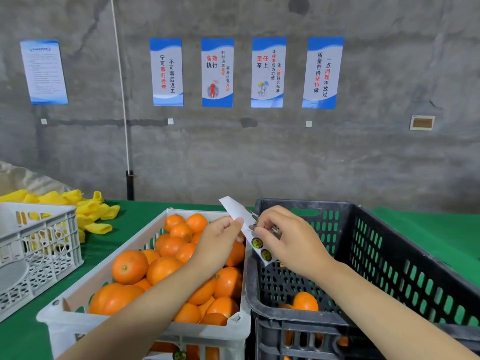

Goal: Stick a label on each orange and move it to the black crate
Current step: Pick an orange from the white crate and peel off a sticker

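Surroundings: a second white perforated plastic crate (39, 245) stands at the left on the green table cover (145, 206), with a heap of yellow foam net sleeves (96, 211) behind it.
Wall: blue-and-white posters (217, 72) hang on bare concrete.
Oranges: most of the round oranges (130, 266) fill a white plastic crate (62, 331), and one orange (305, 301) lies in the black plastic crate (298, 203) touching its right side.
Label strip: a white paper strip of round stickers (255, 242) is held tilted above where the two crates meet.
Left hand (220, 242): pinches the strip's edge.
Right hand (288, 240): its curled fingertips pinch at the strip.
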